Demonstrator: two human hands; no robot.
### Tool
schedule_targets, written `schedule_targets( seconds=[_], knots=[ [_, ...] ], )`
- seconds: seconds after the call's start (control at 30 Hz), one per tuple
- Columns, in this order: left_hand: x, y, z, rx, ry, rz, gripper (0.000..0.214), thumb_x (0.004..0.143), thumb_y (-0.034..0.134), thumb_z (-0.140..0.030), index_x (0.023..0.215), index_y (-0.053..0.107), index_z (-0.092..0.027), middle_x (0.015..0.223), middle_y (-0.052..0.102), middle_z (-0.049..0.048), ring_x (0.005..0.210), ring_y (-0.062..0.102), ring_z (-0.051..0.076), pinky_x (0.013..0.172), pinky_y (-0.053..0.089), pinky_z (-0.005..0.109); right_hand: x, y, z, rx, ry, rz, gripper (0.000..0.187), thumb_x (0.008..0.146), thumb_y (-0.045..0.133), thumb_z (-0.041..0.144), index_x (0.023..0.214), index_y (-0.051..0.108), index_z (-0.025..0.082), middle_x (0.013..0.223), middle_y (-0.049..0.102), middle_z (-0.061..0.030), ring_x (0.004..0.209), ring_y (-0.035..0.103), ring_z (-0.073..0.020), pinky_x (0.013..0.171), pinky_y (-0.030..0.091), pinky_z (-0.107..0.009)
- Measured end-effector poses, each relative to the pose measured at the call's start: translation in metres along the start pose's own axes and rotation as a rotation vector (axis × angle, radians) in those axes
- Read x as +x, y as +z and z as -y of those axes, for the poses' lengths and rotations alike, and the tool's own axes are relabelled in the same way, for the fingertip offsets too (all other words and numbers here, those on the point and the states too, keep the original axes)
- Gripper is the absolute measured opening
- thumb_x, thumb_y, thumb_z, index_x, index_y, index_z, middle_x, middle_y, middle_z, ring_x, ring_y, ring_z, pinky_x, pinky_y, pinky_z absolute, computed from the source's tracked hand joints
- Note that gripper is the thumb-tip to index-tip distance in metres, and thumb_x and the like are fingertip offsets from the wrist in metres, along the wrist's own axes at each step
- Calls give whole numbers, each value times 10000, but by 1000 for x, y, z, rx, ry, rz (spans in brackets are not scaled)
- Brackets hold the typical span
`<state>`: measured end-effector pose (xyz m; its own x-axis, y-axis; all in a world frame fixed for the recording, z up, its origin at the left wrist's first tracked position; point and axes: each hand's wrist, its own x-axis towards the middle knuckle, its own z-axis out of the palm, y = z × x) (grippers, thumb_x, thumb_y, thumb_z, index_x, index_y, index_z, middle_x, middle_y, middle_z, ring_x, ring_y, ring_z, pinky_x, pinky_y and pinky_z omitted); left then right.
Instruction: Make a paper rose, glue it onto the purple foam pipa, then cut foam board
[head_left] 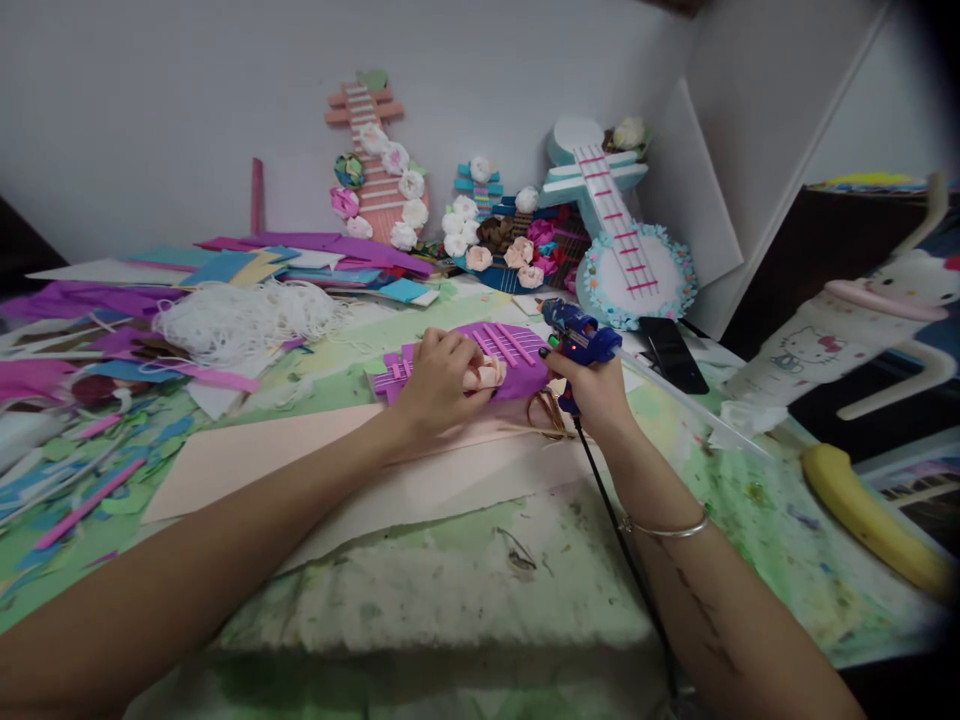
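Forearms [232,565] of mine cross the near cloth [450,590] from both lower corners. With my left hand [439,378] I hold a peach flower [491,373], fingers curled round it, against the purple lute [529,376]. That lute lies mid-table, long axis left to right, neck to my left, rounded end to my right; my hand hides its middle. My right hand [602,398] wraps the glue gun [583,338] by the rounded end, nozzle pointing left and away from me. Peach paper [262,460] lies in front. Beyond stand a pink lute [375,205] and a blue one [615,255]; string [244,322] crowds the left, phone [679,357], cup [810,345] and banana [866,510] the right.
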<state>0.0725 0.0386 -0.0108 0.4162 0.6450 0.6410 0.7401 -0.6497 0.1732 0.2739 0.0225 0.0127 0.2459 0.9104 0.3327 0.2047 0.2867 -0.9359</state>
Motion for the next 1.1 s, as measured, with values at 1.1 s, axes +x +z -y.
schedule_targets(
  seconds=[1.1],
  knots=[
    [-9,-6,20,-130,225,52,169,892,524,-209,802,667,-200,821,671,37,836,516,191,892,354,431,-7,8,3,198,283,138,203,530,672,209,649,513,170,571,519,28,507,517,-101,463,358,-224]
  ],
)
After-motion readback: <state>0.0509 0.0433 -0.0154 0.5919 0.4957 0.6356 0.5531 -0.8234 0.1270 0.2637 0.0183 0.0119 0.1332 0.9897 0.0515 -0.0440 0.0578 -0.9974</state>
